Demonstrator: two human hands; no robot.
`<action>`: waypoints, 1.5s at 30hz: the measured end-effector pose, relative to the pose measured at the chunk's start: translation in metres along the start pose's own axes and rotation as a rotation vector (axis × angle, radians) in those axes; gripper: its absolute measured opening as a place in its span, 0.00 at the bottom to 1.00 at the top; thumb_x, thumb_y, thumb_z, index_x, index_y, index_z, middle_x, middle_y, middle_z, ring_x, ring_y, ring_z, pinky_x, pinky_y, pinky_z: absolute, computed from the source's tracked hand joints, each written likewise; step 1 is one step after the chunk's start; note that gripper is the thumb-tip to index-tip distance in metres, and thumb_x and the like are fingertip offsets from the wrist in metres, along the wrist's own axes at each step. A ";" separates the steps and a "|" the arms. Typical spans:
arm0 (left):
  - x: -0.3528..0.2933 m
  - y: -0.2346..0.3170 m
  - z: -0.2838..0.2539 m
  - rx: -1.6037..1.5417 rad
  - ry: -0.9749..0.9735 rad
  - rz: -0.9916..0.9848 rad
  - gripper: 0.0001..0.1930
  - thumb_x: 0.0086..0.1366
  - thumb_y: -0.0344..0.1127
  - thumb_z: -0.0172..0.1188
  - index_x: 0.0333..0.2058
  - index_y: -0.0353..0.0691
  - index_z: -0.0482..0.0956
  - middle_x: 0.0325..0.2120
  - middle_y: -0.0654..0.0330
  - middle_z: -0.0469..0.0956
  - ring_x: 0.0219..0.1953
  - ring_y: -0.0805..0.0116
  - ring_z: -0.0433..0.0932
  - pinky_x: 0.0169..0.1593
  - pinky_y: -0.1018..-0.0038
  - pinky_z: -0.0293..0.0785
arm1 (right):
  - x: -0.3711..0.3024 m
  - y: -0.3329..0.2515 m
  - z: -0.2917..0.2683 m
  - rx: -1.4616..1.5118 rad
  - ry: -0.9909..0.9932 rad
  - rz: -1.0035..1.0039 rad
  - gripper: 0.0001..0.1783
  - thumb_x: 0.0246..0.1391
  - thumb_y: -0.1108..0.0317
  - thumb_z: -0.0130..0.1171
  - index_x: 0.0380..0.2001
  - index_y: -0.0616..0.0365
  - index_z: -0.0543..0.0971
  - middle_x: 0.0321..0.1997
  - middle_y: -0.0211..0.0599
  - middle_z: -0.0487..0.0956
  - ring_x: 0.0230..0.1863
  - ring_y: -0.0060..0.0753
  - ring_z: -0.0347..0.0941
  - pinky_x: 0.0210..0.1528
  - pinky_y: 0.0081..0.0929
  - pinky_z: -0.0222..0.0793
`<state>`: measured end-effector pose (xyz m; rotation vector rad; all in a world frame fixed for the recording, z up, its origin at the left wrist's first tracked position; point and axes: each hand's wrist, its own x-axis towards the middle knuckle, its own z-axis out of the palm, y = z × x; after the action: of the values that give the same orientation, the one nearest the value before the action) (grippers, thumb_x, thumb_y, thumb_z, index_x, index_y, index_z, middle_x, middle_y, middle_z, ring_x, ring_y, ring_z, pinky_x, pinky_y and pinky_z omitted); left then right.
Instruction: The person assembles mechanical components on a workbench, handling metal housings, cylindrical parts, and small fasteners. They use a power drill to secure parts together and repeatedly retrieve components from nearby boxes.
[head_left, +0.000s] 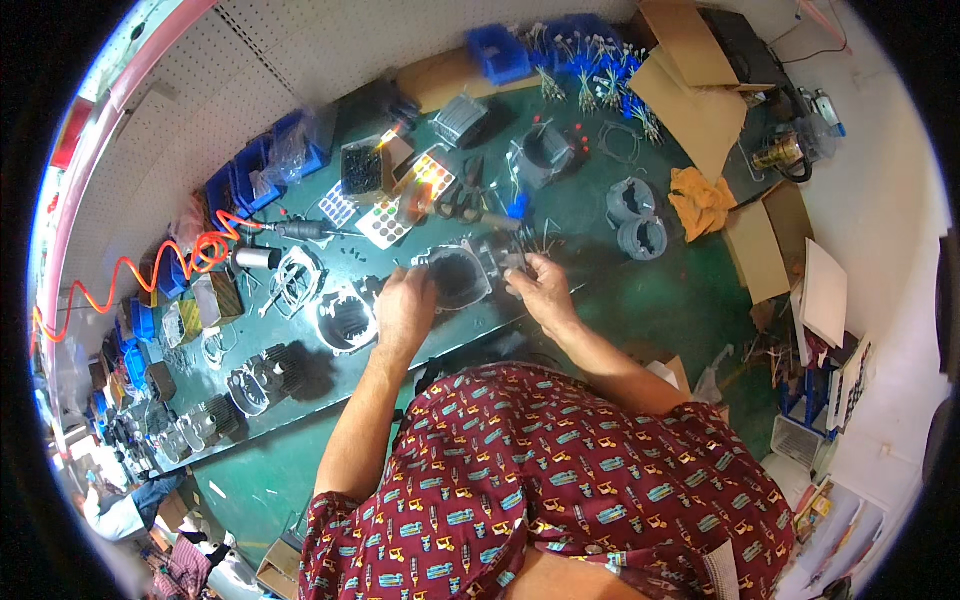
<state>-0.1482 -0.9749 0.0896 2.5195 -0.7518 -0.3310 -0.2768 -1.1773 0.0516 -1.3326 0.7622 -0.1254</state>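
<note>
A grey metal motor housing (486,283), round and hollow, lies near the front edge of the green workbench. My left hand (405,308) has its fingers bent and pressed together at the housing's left rim. To the right, my right hand (543,292) pinches a small grey part (507,262) beside the housing. Whether that part is joined to the housing, I cannot tell. A second open housing (345,320) sits just left of my left hand. Behind the middle housing, a hammer-like tool with a wooden handle (495,219) lies among dark tools.
More grey housings (640,238) stand at the right, with others at the back and left. A power screwdriver (300,230) hangs off a coiled orange hose (205,250). Sticker sheets (386,224), a box of black parts (366,170), blue bins (500,53) and an orange cloth (700,203) lie around.
</note>
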 end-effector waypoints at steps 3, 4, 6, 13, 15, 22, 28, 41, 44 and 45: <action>-0.005 -0.007 0.002 -0.070 0.041 -0.037 0.14 0.64 0.36 0.59 0.47 0.41 0.80 0.39 0.46 0.79 0.41 0.42 0.80 0.44 0.54 0.77 | 0.002 0.001 -0.005 0.042 0.028 -0.012 0.10 0.59 0.71 0.61 0.44 0.62 0.80 0.40 0.32 0.82 0.37 0.20 0.77 0.38 0.21 0.77; -0.007 -0.011 0.001 -0.096 0.044 -0.055 0.14 0.64 0.35 0.59 0.48 0.41 0.80 0.40 0.45 0.79 0.41 0.42 0.80 0.45 0.54 0.77 | 0.002 0.001 -0.008 0.065 0.048 -0.020 0.10 0.58 0.70 0.62 0.43 0.61 0.81 0.38 0.30 0.82 0.35 0.19 0.76 0.37 0.20 0.76; -0.012 -0.011 -0.003 -0.108 0.037 -0.121 0.17 0.63 0.33 0.61 0.51 0.41 0.78 0.43 0.45 0.78 0.44 0.42 0.79 0.47 0.54 0.76 | 0.006 -0.002 -0.015 0.074 0.075 -0.016 0.10 0.57 0.70 0.62 0.41 0.60 0.81 0.37 0.28 0.82 0.34 0.19 0.76 0.37 0.22 0.76; -0.020 -0.016 0.019 -0.267 -0.005 -0.166 0.33 0.62 0.32 0.62 0.65 0.34 0.63 0.54 0.39 0.74 0.56 0.43 0.75 0.58 0.58 0.72 | 0.058 0.001 -0.073 -0.403 0.242 -0.382 0.18 0.54 0.63 0.66 0.41 0.67 0.80 0.33 0.42 0.84 0.34 0.33 0.80 0.40 0.32 0.74; -0.018 -0.017 0.024 -0.315 -0.068 -0.240 0.36 0.62 0.34 0.64 0.66 0.33 0.59 0.53 0.38 0.76 0.52 0.42 0.78 0.56 0.59 0.75 | 0.064 -0.028 -0.083 -0.689 0.172 -0.214 0.30 0.49 0.55 0.68 0.46 0.71 0.78 0.43 0.60 0.82 0.46 0.59 0.80 0.51 0.45 0.74; -0.017 -0.027 0.068 -0.865 -0.231 -0.591 0.30 0.66 0.43 0.64 0.62 0.42 0.62 0.41 0.59 0.78 0.38 0.61 0.81 0.37 0.62 0.84 | 0.069 0.002 -0.085 -0.864 0.314 -0.411 0.33 0.48 0.59 0.67 0.54 0.70 0.75 0.50 0.62 0.80 0.51 0.61 0.78 0.55 0.45 0.73; -0.011 -0.027 0.071 -1.045 -0.225 -0.600 0.24 0.62 0.28 0.50 0.59 0.38 0.67 0.41 0.56 0.80 0.34 0.62 0.84 0.36 0.66 0.85 | 0.057 -0.027 -0.014 -0.473 -0.021 -0.414 0.33 0.52 0.59 0.69 0.56 0.69 0.75 0.52 0.55 0.81 0.54 0.44 0.79 0.57 0.35 0.72; -0.025 -0.019 0.068 -0.890 -0.234 -0.659 0.31 0.62 0.45 0.61 0.61 0.39 0.64 0.40 0.55 0.76 0.39 0.60 0.79 0.37 0.58 0.85 | 0.051 -0.025 0.059 -1.211 -0.162 -0.584 0.22 0.50 0.72 0.57 0.52 0.56 0.73 0.50 0.52 0.78 0.54 0.55 0.75 0.50 0.53 0.70; -0.024 -0.026 0.065 -0.873 -0.257 -0.601 0.32 0.64 0.46 0.62 0.62 0.39 0.63 0.46 0.52 0.77 0.45 0.57 0.80 0.37 0.57 0.85 | 0.057 -0.033 0.064 -1.314 -0.273 -0.367 0.22 0.52 0.73 0.55 0.53 0.55 0.73 0.54 0.51 0.77 0.57 0.56 0.73 0.55 0.51 0.70; -0.024 -0.025 0.066 -0.886 -0.238 -0.599 0.31 0.64 0.46 0.62 0.61 0.39 0.65 0.45 0.52 0.77 0.44 0.58 0.80 0.37 0.56 0.85 | 0.057 -0.031 0.063 -1.326 -0.262 -0.354 0.26 0.50 0.70 0.59 0.55 0.55 0.72 0.54 0.51 0.77 0.57 0.56 0.73 0.55 0.51 0.70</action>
<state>-0.1809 -0.9685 0.0224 1.7888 0.1218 -0.9380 -0.1877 -1.1616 0.0576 -2.6695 0.3147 0.3399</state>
